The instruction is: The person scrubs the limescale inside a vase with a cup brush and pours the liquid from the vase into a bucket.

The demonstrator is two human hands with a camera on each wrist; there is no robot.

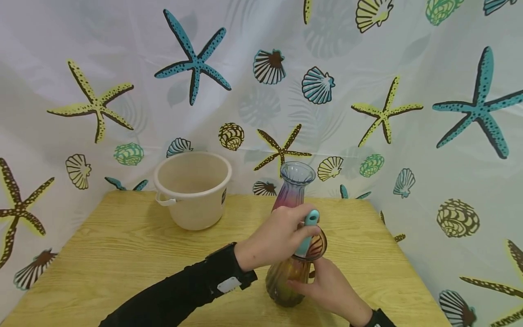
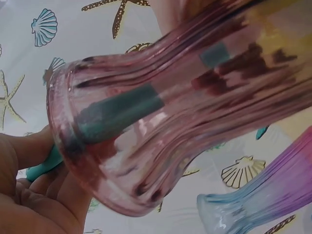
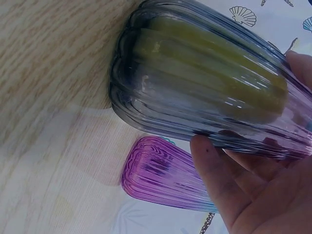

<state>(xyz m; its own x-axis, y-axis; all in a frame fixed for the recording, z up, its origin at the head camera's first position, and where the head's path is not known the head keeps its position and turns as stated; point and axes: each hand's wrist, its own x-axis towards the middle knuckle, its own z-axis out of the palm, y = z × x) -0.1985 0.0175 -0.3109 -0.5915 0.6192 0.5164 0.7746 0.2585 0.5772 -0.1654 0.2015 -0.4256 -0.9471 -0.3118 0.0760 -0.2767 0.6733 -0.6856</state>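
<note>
A ribbed glass vase [image 1: 286,285], amber and brownish in the head view, leans with its flared mouth to the upper right. My right hand [image 1: 336,287] grips its side, the thumb on the near face and fingers around the other side. A bottle brush with a teal handle [image 1: 303,245] goes down through the mouth, and my left hand [image 1: 278,234] holds the handle's top. Through the glass, the yellow sponge head [image 3: 209,68] shows in the right wrist view, inside the vase's wide lower body. Whether the base touches the table cannot be told.
A second ribbed vase [image 1: 297,175], blue above and pink below, stands just behind the hands. Farther back on the left is a cream bucket [image 1: 196,211] with a handle. Both are on a wooden table [image 1: 135,254], enclosed by a shell-and-starfish curtain [image 1: 253,118].
</note>
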